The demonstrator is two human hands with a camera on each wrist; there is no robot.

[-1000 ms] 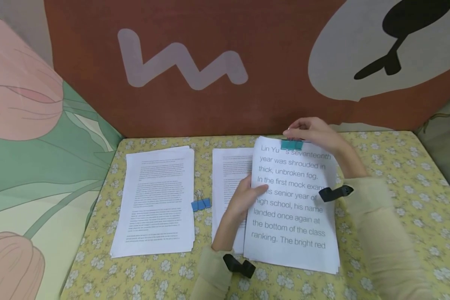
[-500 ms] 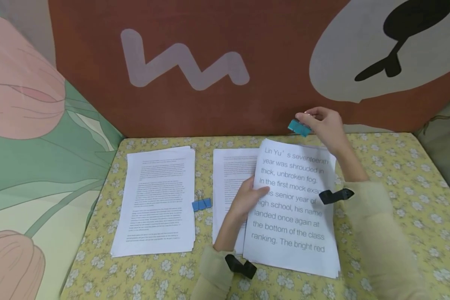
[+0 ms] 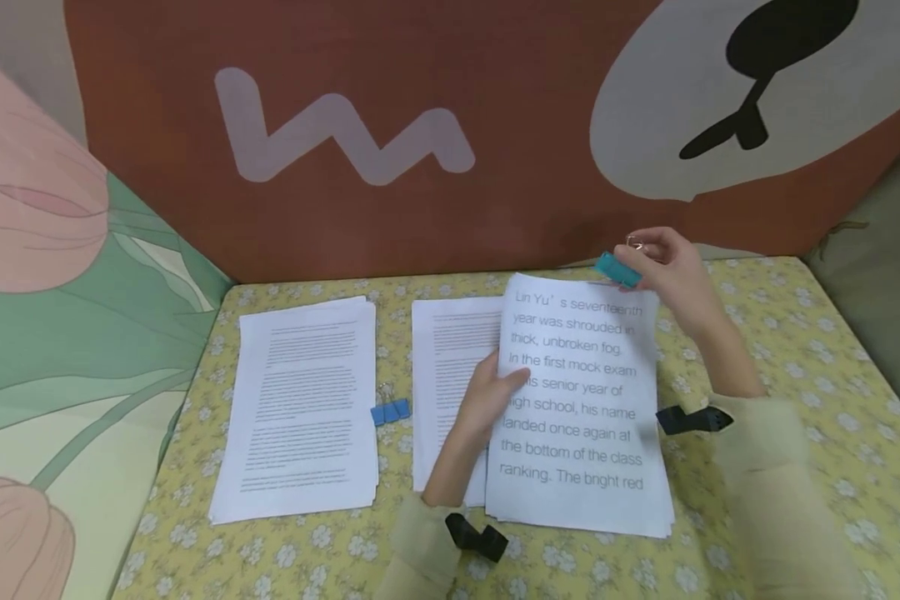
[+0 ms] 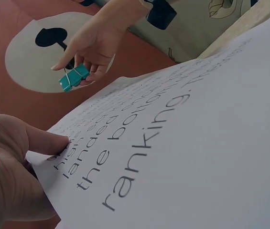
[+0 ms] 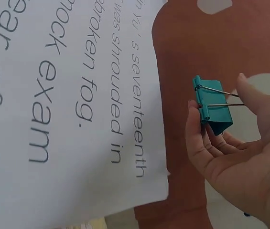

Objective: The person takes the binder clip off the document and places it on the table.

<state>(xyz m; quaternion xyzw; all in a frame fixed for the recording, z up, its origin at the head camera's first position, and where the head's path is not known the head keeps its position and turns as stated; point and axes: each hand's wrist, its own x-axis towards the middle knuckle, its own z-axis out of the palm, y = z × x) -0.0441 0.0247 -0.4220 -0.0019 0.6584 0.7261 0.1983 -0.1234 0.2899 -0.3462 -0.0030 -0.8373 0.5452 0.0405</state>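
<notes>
My left hand (image 3: 487, 396) grips the left edge of a stack of large-print paper (image 3: 570, 400), its thumb on top of the front sheet and the other fingers hidden behind. The stack is tilted up toward me. Just past the stack's top right corner, my right hand (image 3: 671, 271) holds a teal binder clip (image 5: 216, 105) between thumb and fingers. In the right wrist view the clip's wire handles point toward the thumb, and a gap shows between the clip and the paper's top edge.
Partly under the held paper lies a second stack of small-print sheets (image 3: 450, 350). Farther left is another small-print stack (image 3: 300, 408), with a blue binder clip (image 3: 391, 412) at its right side. A flowered cloth (image 3: 330, 550) covers the table, and a brown printed backdrop (image 3: 525, 208) rises behind it.
The right hand has taken the teal binder clip off the top edge of the large-print stack and moved it up and right. The left hand keeps its grip on the paper.
</notes>
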